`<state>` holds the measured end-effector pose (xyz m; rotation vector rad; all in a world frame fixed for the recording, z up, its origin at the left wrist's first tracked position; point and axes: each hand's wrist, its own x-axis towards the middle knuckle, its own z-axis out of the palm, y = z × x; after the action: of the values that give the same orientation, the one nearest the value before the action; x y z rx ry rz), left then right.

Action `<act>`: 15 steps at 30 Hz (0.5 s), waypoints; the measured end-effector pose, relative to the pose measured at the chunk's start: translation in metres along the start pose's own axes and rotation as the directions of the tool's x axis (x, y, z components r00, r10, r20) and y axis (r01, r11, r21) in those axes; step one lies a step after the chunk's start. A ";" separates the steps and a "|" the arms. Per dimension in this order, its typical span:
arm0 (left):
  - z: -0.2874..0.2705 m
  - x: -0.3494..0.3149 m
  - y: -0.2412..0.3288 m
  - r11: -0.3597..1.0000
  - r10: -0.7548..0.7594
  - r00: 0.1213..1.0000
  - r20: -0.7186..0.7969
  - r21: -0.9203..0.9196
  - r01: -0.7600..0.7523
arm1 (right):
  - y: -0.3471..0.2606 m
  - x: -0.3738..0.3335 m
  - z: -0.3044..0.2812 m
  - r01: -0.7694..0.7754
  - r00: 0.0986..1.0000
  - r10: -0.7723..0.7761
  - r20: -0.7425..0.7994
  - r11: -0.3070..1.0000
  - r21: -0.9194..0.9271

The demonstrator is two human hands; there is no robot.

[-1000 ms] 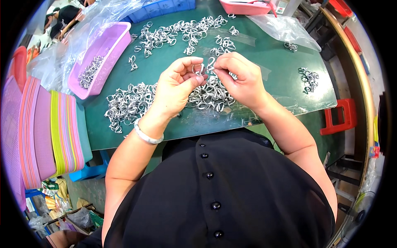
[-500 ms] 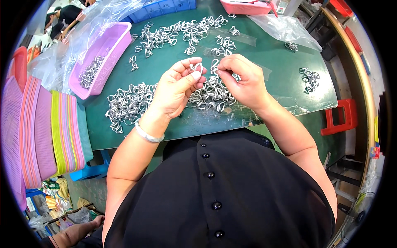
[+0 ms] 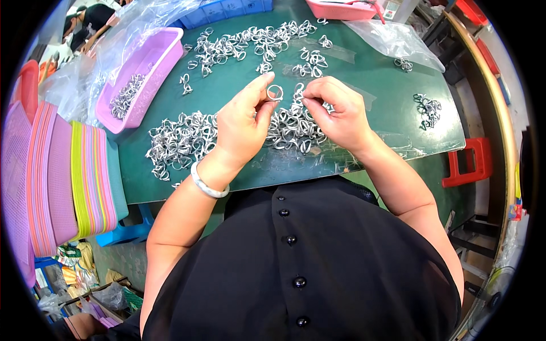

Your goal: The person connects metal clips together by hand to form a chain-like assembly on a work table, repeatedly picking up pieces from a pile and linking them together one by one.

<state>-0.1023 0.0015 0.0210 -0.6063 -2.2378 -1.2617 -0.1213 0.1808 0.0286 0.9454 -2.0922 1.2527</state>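
My left hand [image 3: 243, 122], with a pale bangle [image 3: 206, 183] on its wrist, pinches a silver-coloured ring [image 3: 274, 92] between thumb and fingers; the ring's round opening faces up. Close beside it, my right hand [image 3: 338, 108] pinches a second silver-coloured ring [image 3: 299, 91] at the fingertips. Below and between the hands lies a heap of similar rings [image 3: 293, 133]. Another heap [image 3: 179, 142] sits left of my left wrist, partly covered by that hand. Farther off, a loose spread of rings [image 3: 250, 42] covers the back of the green table [image 3: 381, 74].
A purple basket [image 3: 153, 85] holding rings stands at the left, near stacked coloured baskets [image 3: 85, 179]. At the back are a blue crate [image 3: 227, 12], a pink tray [image 3: 341, 10] and a plastic bag [image 3: 392, 40]. Darker rings [image 3: 427, 111] lie at right, by a red stool [image 3: 469, 162].
My left hand has turned over, from palm partly up to its back showing, and its ring now faces up as a full circle. The right hand has barely moved.
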 end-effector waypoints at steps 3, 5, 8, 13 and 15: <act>-0.002 0.001 0.003 0.965 0.130 0.991 0.007 0.227 -0.128 | 0.001 -0.002 0.001 -0.009 1.000 0.009 0.002 1.000 -0.002; -0.003 0.001 0.005 0.960 0.138 0.990 0.016 0.244 -0.138 | 0.001 -0.002 0.001 -0.028 1.000 0.028 0.015 1.000 0.008; -0.005 0.002 0.006 0.942 0.175 0.983 0.055 0.282 -0.184 | 0.001 -0.004 0.000 -0.041 0.999 0.041 0.034 0.999 -0.003; -0.009 0.004 0.011 0.939 0.134 0.982 0.133 0.299 -0.169 | 0.002 -0.007 -0.001 -0.081 0.995 0.081 0.059 0.997 -0.005; -0.008 0.003 0.010 0.946 0.112 0.985 0.128 0.289 -0.145 | 0.003 -0.007 -0.002 -0.089 0.994 0.090 0.065 0.996 -0.008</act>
<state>-0.0973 -0.0005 0.0335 -0.7055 -2.3736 -0.8229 -0.1190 0.1859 0.0228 0.9105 -2.2090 1.2761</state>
